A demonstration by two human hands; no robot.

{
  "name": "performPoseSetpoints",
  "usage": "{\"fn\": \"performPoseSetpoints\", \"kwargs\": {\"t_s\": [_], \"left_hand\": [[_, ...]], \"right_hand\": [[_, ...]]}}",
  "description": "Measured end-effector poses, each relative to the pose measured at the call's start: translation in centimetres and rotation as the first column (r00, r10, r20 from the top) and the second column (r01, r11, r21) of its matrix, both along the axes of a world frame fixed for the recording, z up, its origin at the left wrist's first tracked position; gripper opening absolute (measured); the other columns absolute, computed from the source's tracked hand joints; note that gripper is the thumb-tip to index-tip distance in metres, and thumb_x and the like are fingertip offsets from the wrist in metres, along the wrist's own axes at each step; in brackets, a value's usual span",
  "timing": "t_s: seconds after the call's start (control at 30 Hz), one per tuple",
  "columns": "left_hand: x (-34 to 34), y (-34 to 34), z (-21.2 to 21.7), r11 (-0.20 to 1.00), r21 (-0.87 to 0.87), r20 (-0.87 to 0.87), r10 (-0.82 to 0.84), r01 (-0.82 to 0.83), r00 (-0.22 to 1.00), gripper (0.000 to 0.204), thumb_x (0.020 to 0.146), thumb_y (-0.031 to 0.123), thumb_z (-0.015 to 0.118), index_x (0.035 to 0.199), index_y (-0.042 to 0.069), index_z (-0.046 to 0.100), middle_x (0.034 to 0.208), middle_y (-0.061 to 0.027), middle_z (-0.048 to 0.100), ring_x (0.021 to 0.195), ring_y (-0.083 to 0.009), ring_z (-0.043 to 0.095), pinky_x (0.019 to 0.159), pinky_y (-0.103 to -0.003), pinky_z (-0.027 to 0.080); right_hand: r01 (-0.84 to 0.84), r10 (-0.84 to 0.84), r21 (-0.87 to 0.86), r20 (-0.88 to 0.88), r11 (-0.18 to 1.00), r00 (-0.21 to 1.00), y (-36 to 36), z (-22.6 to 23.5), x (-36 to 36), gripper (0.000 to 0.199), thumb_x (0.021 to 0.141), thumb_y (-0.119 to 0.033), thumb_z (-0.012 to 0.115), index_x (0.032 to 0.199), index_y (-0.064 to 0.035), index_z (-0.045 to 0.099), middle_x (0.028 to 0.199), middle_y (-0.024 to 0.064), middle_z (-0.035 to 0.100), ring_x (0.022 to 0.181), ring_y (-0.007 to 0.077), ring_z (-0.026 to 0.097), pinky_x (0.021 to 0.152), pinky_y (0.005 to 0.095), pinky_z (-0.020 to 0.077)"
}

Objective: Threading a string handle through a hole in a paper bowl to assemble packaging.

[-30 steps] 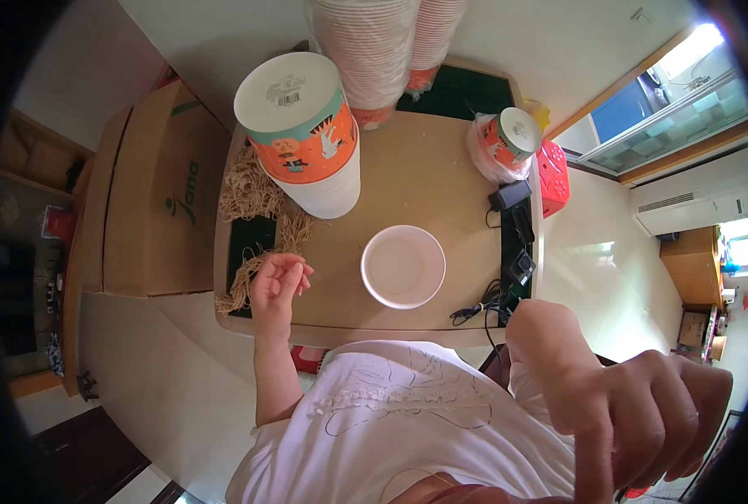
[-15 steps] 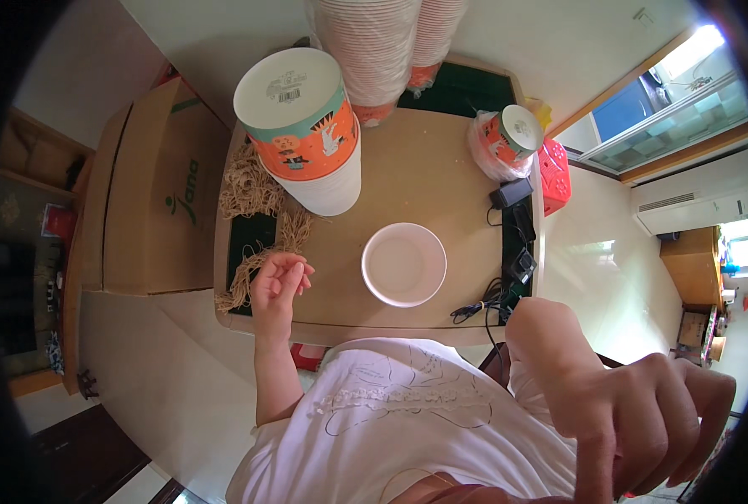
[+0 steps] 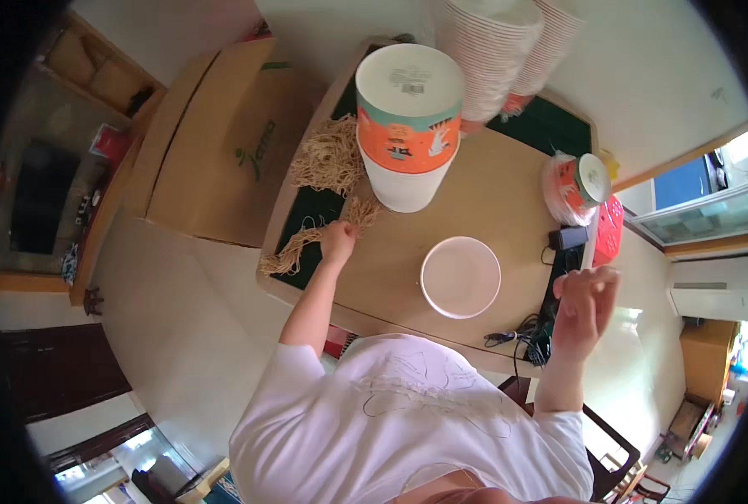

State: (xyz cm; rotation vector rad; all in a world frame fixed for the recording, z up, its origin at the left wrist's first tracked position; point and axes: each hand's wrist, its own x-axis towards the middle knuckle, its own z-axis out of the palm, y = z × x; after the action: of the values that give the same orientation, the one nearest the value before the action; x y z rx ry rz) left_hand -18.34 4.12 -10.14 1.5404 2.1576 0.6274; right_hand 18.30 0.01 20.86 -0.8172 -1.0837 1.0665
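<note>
My left hand (image 3: 338,242) reaches onto the wooden table (image 3: 492,202) and pinches a bunch of tan stringy strands (image 3: 328,164) that spread over a dark green mat (image 3: 307,228). An upturned large orange and white paper tub (image 3: 408,126) stands just beyond the hand. A white round bowl (image 3: 460,277) sits near the front edge of the table. My right hand (image 3: 584,302) hovers in the air over the table's right end, to the right of the bowl, fingers loosely curled and holding nothing.
Tall stacks of paper cups (image 3: 496,50) rise at the back. A small tub in plastic wrap (image 3: 580,181), a red basket (image 3: 607,231), a black charger (image 3: 567,238) and cables (image 3: 517,338) lie at the right end. A large cardboard box (image 3: 223,143) stands left of the table.
My right hand has dropped away from the camera to beside the bowl. My left hand has moved forward onto the strands. The view has shifted a little.
</note>
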Motion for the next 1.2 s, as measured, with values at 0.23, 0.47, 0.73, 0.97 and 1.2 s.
{"fn": "performPoseSetpoints", "kwargs": {"t_s": [0.23,0.47,0.73,0.97,1.2], "left_hand": [[2.3,3.6,1.8,0.992,0.110,0.050,0.057,-0.063,0.997,0.012,0.080,0.018,0.063,0.083,0.008,0.068,0.078,-0.0130,0.065,0.079,-0.0309,0.064,0.068,-0.041,0.051],[-5.4,-0.6,-0.5,0.960,0.125,0.005,0.250,-0.249,0.968,0.012,0.079,0.019,0.067,0.083,0.008,0.069,0.078,-0.0097,0.066,0.077,-0.0258,0.065,0.067,-0.037,0.051],[-2.9,-1.5,-1.0,0.957,-0.056,-0.033,0.284,-0.285,0.958,0.022,0.079,0.027,0.066,0.087,0.007,0.071,0.084,-0.0137,0.070,0.080,-0.0279,0.067,0.070,-0.039,0.052],[-1.5,-1.0,-1.6,0.927,-0.099,-0.085,0.354,-0.362,0.931,0.021,0.081,0.027,0.066,0.085,0.007,0.070,0.081,-0.0112,0.070,0.077,-0.0284,0.067,0.068,-0.039,0.053],[-2.3,-1.7,4.6,0.876,0.156,0.716,0.218,-0.456,0.663,0.012,0.093,0.015,0.057,0.095,0.003,0.057,0.096,-0.0092,0.069,0.089,-0.0161,0.064,0.081,-0.029,0.048]], "right_hand": [[-0.050,0.058,-0.267,0.023,0.962,0.998,-0.7,-4.4,1.5,0.010,0.090,0.002,0.050,0.096,-0.0058,0.048,0.068,-0.0029,0.042,0.056,0.0050,0.036,0.066,0.0268,0.0426],[-0.017,0.033,-0.290,0.051,0.957,0.998,-1.0,-6.1,2.6,0.011,0.089,0.003,0.050,0.095,-0.0062,0.048,0.073,-0.0029,0.044,0.056,0.0036,0.036,0.065,0.0251,0.0423],[-0.073,0.077,-0.340,-0.001,0.938,0.997,-0.7,-6.9,0.4,0.010,0.090,0.003,0.051,0.097,-0.0050,0.050,0.075,-0.0026,0.047,0.059,0.0037,0.039,0.066,0.0241,0.0437],[-0.093,0.092,-0.346,-0.021,0.934,0.996,-1.2,-7.1,-0.4,0.009,0.090,0.002,0.051,0.096,-0.0048,0.051,0.077,-0.0014,0.049,0.059,0.0037,0.040,0.066,0.0231,0.0440],[-0.085,0.075,-0.395,-0.041,0.915,0.996,-1.6,-8.5,0.4,0.009,0.090,0.000,0.054,0.098,-0.0039,0.053,0.080,-0.0015,0.054,0.063,0.0046,0.047,0.063,0.0198,0.0418]]}}
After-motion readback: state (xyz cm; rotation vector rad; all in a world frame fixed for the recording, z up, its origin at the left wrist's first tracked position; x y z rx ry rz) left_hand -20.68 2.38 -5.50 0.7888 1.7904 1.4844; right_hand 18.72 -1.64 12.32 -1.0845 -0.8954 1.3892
